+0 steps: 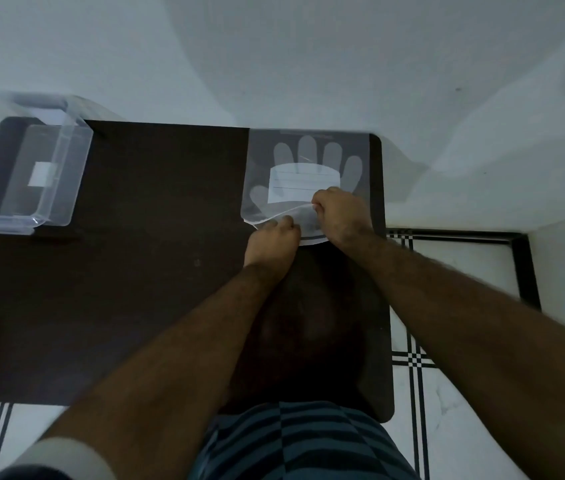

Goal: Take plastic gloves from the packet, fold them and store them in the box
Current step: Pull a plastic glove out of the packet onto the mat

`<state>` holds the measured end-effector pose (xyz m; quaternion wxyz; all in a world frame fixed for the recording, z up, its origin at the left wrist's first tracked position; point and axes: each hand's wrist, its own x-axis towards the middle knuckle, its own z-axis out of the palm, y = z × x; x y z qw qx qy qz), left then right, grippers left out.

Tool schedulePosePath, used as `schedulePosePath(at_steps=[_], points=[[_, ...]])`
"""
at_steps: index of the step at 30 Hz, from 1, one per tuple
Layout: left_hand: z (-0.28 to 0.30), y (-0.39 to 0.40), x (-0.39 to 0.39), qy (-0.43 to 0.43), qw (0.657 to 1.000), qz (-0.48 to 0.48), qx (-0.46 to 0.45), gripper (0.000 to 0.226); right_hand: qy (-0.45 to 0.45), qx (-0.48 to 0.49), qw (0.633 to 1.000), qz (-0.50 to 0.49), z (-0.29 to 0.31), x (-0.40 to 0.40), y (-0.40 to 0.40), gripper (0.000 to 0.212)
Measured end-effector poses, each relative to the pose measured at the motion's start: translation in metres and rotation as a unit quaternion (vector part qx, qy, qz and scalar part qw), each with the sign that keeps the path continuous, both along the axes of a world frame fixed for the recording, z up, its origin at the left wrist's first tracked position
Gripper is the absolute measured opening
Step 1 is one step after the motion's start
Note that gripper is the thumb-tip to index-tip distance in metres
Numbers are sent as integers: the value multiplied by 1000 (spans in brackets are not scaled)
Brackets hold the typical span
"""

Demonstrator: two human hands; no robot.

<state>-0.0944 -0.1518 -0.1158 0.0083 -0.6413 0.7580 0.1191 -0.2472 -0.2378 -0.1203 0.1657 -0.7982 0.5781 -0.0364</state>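
Hands pinch the near edge of the glove packet at the counter's far right corner: left hand, right hand. Fingertips are hidden under plastic. Clear box sits far left, partly cut off.

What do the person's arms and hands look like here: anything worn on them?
Both forearms are bare and hairy, with no watch or rings visible. The left hand and right hand are ungloved. A light short sleeve shows at the left upper arm.

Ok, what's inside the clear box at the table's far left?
The clear box shows only a white label and the dark table through its walls; no gloves seen. The packet is being opened by both hands.
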Motion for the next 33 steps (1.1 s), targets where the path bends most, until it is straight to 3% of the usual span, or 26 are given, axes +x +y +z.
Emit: schedulePosePath(at_steps=[6, 11, 25, 29, 33], points=[[4, -12, 2, -70, 995, -66, -3, 27, 28, 3, 1000, 12, 1, 0, -4, 9], [0, -17, 7, -84, 992, -95, -22, 25, 38, 1, 999, 16, 1, 2, -3, 16], [-21, -24, 17, -62, 978, -171, -105, 27, 4, 8, 1000, 28, -17, -4, -3, 16], [-22, -21, 21, -33, 976, -168, -138, 25, -2, 23, 999, 34, -14, -8, -9, 40], [-22, -11, 24, -9, 972, -172, -161, 20, 50, 131, 989, 42, -7, -12, -9, 69]])
